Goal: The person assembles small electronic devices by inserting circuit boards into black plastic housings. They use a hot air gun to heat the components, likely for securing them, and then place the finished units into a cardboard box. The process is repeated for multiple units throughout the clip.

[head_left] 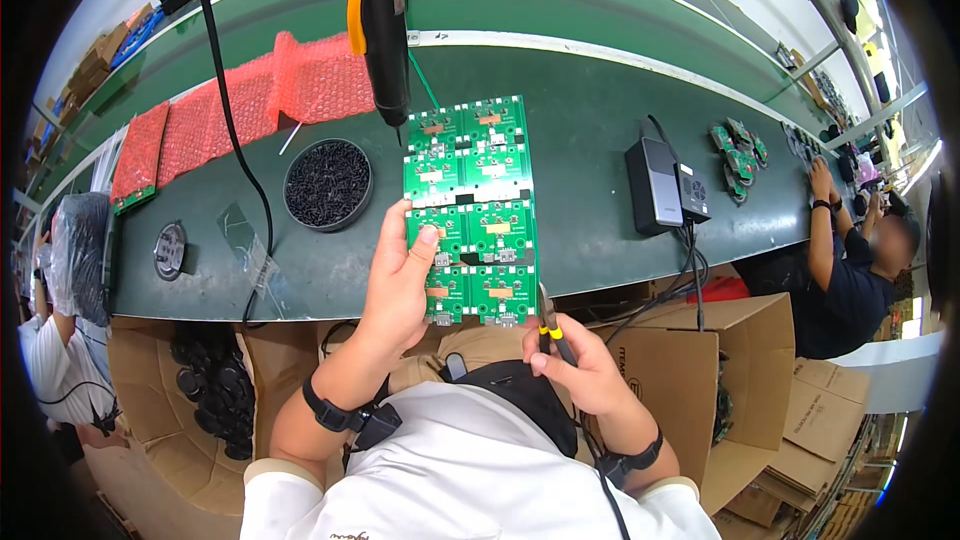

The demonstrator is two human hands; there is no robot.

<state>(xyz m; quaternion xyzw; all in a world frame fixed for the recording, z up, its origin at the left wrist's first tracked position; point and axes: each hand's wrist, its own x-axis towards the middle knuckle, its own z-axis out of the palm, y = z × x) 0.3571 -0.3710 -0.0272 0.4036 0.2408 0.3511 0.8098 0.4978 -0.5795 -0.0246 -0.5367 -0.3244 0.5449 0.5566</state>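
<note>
A panel of green circuit boards [497, 190], joined in rows, is held up over the near edge of the bench. My left hand [398, 275] is closed on its left side, with the thumb lying on the face of the panel. In my right hand [585, 365] is a pair of pliers [556, 333] with black and yellow handles. Their jaws point up beside the panel's lower right corner; whether they touch it I cannot tell. An electric screwdriver [380, 40], black with an orange lever, hangs just above the panel's upper left corner.
A round dish of small black screws [328, 185] stands left on the green bench, by pink bubble wrap [220, 105]. Rightward are a dark box-shaped device [655, 185] with cables and loose round boards [738, 160]. Cardboard boxes [755, 400] flank me; co-workers [850, 280] sit at both sides.
</note>
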